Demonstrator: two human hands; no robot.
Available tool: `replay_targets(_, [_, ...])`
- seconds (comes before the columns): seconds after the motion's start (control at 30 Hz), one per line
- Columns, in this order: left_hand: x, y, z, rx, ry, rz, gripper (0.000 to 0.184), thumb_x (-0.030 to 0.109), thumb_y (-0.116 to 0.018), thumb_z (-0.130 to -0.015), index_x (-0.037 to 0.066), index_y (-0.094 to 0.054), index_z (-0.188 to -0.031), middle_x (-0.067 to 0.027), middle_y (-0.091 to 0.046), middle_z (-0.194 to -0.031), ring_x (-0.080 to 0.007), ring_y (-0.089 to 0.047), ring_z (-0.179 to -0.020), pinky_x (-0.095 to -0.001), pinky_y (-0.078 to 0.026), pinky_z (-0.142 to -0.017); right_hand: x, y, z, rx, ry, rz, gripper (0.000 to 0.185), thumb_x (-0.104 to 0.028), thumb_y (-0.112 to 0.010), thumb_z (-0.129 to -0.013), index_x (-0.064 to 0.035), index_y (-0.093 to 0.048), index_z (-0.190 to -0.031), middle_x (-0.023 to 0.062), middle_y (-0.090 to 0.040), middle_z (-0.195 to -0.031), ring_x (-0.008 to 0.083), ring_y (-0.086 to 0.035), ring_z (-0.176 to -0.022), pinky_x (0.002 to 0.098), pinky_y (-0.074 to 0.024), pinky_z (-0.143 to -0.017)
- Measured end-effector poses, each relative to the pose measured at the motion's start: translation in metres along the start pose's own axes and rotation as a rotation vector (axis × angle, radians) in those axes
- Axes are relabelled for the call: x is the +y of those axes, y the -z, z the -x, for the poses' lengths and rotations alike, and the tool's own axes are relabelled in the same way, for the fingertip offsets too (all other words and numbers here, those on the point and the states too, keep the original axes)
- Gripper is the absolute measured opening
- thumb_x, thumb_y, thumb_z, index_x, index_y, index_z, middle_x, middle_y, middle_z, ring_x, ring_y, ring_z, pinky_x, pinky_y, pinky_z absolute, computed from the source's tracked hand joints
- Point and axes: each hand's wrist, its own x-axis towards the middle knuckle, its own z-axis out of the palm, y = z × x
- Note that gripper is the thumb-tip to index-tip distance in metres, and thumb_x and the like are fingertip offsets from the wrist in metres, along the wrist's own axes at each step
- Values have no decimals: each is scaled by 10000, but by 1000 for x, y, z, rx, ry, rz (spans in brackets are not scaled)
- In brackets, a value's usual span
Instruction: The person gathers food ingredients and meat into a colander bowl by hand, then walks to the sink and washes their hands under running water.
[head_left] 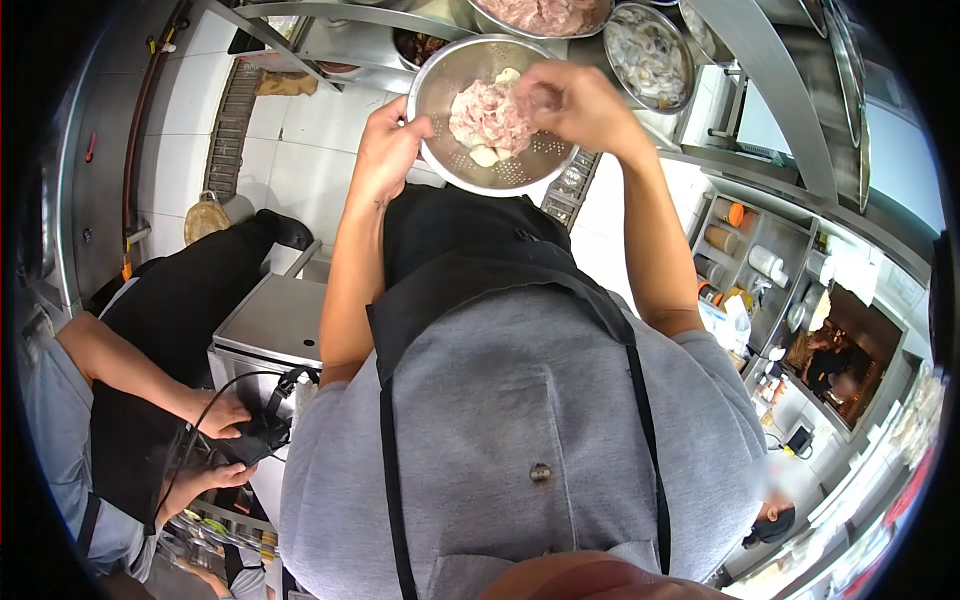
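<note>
My left hand point(388, 150) grips the rim of a steel colander point(440, 90), thumb inside and fingers around the outside. In the colander lies a heap of pale pink raw meat point(487, 120), with several whitish pieces that look like garlic cloves point(484, 156) at its edges. My right hand point(585, 108) is over the right side of the bowl, at the edge of the meat. Its fingers are curled together and partly blurred; what they hold, if anything, is hidden.
Beyond the colander stand a bowl of pink raw meat point(545, 14) and a bowl of greyish-white pieces point(650, 60). A co-worker's hands point(222, 415) handle a black strapped item at left, beside a steel cabinet point(270, 315). Shelves with containers point(765, 262) are at right.
</note>
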Motion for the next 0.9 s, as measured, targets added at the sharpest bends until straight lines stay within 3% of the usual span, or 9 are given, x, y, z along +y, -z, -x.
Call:
replay_targets(0.07, [4, -2, 3, -2, 1, -57, 191, -2, -561, -750, -27, -637, -923, -30, -588, -761, -92, -489, -602, -248, -407, -545, 6, -20, 0, 147, 306, 310, 243, 11, -677, -684, -9, -619, -920, 111, -661, -892, 272, -646, -859, 363, -508, -780])
replay_targets(0.17, [1, -2, 2, 1, -12, -46, 206, -4, -563, -747, -28, -639, -937, -25, -585, -766, -94, -497, -627, -252, -416, -570, 1, -30, 3, 75, 184, 286, 260, -2, -671, -670, -24, -634, -926, 140, -636, -928, 374, -592, -922, 418, -485, -825])
replay_targets(0.33, [4, 7, 0, -16, -3, 7, 215, -1, -566, -759, -34, -644, -957, -19, -575, -761, -99, -496, -665, -249, -416, -606, -14, -1, 13, 176, 217, 178, 276, 65, -678, -731, -25, -672, -992, 80, -684, -945, 104, -621, -747, 249, -502, -597])
replay_targets(0.37, [5, 9, -3, -26, -2, 22, 216, 0, -566, -763, -36, -645, -961, -18, -573, -761, -100, -493, -675, -249, -414, -614, -27, 2, 16, 168, 219, 185, 276, 65, -678, -731, -25, -672, -992, 80, -684, -945, 104, -621, -747, 249, -502, -597])
replay_targets(0.43, [3, 14, -8, -44, -20, 8, 206, 1, -564, -768, -36, -646, -954, -16, -574, -761, -99, -495, -679, -250, -417, -616, -52, 5, 23, 232, 104, 64, 282, 61, -658, -735, -58, -696, -987, 103, -681, -907, 225, -646, -716, 309, -517, -632])
replay_targets(0.7, [-17, 14, -9, 0, -62, -22, 153, 7, -563, -781, -31, -645, -905, -10, -562, -734, -98, -523, -685, -264, -441, -620, -71, 22, 36, 340, 267, 164, 248, 85, -611, -748, -25, -699, -952, 109, -688, -961, 200, -676, -798, 279, -540, -659])
replay_targets(0.73, [-19, 12, -8, 21, -64, -51, 150, 7, -564, -781, -31, -643, -902, -14, -564, -732, -104, -525, -667, -271, -446, -608, -67, 18, 36, 364, 247, 130, 251, 60, -614, -756, -38, -697, -972, 106, -670, -1043, 202, -669, -823, 286, -541, -690])
replay_targets(0.83, [-37, 6, -7, 77, -58, -75, 170, 8, -565, -777, -36, -646, -920, -32, -575, -730, -119, -539, -624, -284, -463, -584, -9, -29, 19, 143, 112, -53, 254, 28, -630, -759, -47, -684, -996, 107, -641, -1095, 242, -668, -838, 328, -544, -729])
replay_targets(0.9, [-50, -1, -5, 148, -44, -30, 205, 7, -568, -769, -37, -653, -950, -47, -593, -737, -126, -553, -611, -280, -472, -563, 36, -62, 14, 41, 467, 434, 256, 11, -637, -759, -52, -672, -1004, 125, -615, -1103, 295, -650, -884, 381, -528, -782])
